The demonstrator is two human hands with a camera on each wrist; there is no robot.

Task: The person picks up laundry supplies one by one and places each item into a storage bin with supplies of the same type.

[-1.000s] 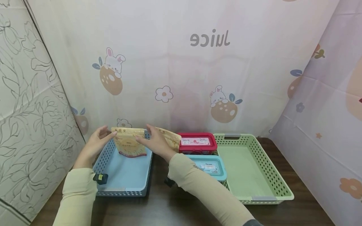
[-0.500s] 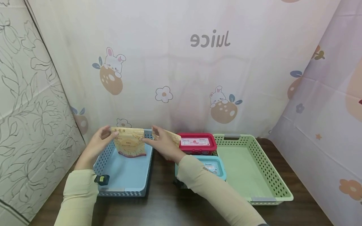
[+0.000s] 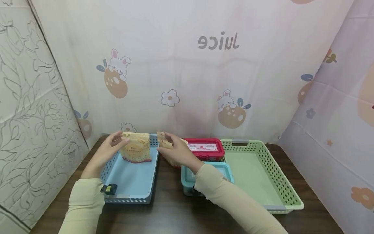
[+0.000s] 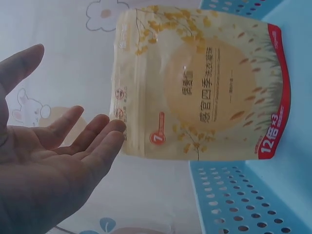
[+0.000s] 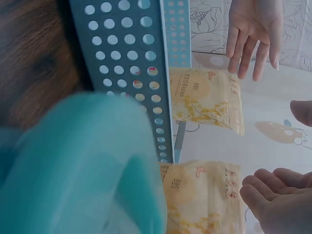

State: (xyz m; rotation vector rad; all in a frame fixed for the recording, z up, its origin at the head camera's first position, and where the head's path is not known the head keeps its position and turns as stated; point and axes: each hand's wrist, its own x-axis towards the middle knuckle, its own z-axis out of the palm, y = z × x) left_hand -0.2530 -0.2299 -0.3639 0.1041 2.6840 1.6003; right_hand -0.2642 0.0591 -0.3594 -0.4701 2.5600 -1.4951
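A pale yellow laundry-pod pouch (image 3: 136,149) with a red bottom band stands upright in the blue basket (image 3: 128,182). Beside its top left corner is my left hand (image 3: 108,148); in the left wrist view its relaxed fingertips (image 4: 117,126) come right at the sealed top edge. A second pouch (image 5: 200,190) of the same kind stands just right of the basket, partly hidden in the head view by my right hand (image 3: 179,152). Those fingers are loosely extended at its top, thumb apart, and the right wrist view shows a gap between palm and pouch.
Right of the second pouch are a red lidded box (image 3: 204,149) and, nearer, a light blue lidded box (image 3: 187,182). A green perforated basket (image 3: 251,175) stands at the right on the dark wooden table (image 3: 169,217). A printed curtain (image 3: 187,71) hangs behind.
My right hand has moved right, away from the pouch in the blue basket and over to the second pouch. My left hand has shifted slightly right, overlapping the first pouch's corner.
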